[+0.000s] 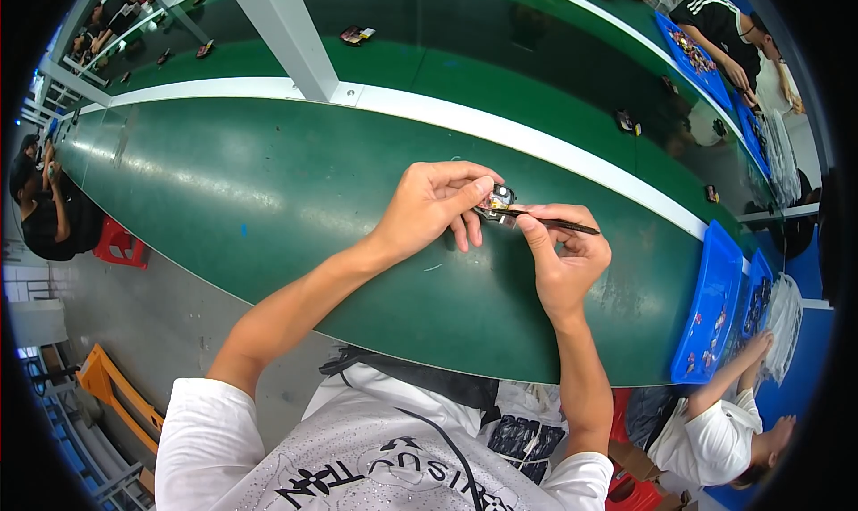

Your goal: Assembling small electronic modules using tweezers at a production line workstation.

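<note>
My left hand (435, 209) pinches a small electronic assembly (502, 195) between thumb and fingers, above the green bench. It has a dark casing, a round light spot and some yellow and reddish parts inside; finer detail is too small to tell. From the right, my right hand (567, 247) grips slim black tweezers (563, 224) between thumb and fingers. Their tip reaches the assembly, close to my left thumb. My left fingers partly hide the assembly.
Beyond the green bench (295, 216) and a white rail (500, 138), a dark green belt (429, 46) carries several small assemblies (357, 36). Blue trays (706, 314) with small parts stand at the right. A grey post (286, 33) rises from the rail. Other people work at both sides.
</note>
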{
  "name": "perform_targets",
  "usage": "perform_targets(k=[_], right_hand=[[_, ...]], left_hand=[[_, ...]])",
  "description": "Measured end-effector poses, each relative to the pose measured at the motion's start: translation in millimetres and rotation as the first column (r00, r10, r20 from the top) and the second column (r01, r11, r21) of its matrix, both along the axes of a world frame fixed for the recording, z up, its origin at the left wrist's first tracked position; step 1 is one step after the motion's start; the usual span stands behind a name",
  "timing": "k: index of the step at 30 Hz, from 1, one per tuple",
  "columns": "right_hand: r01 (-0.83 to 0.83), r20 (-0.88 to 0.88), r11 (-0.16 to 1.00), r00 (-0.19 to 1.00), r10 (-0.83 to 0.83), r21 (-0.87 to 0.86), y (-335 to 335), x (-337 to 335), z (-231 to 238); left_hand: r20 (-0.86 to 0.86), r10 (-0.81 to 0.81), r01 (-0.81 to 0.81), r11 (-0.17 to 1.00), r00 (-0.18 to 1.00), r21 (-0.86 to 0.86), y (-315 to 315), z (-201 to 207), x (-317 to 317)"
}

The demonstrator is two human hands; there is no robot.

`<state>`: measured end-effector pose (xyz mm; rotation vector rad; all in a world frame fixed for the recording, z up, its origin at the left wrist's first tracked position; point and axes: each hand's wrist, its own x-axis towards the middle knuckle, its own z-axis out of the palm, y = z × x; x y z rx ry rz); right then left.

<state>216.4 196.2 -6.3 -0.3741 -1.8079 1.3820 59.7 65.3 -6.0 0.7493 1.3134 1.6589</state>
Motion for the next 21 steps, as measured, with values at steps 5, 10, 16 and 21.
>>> perform_targets(k=[5, 10, 16, 21], right_hand=[[-0.011, -0.005, 1.0, 1.0, 0.011, -0.008, -0.6, -0.2, 0.4], [-0.008, -0.001, 1.0, 1.0, 0.008, -0.003, 0.6, 0.2, -4.5], [0.028, -0.001, 0.992, 1.0, -0.028, 0.122, -5.1, -0.5, 0.2], [0.022, 0.003, 0.994, 1.0, -0.022, 0.105, -3.0, 0.3, -2.8]], left_hand=[[0.0, 0.001, -0.001, 1.0, 1.0, 0.031, -1.2, 3.5, 0.6], [0.003, 0.001, -0.001, 1.0, 1.0, 0.029, 0.0, 4.1, 0.9], [0.014, 0.001, -0.002, 0.999, 1.0, 0.039, -0.5, 5.1, 1.5], [0.012, 0.001, -0.001, 0.999, 1.0, 0.039, -0.7, 7.4, 1.9]])
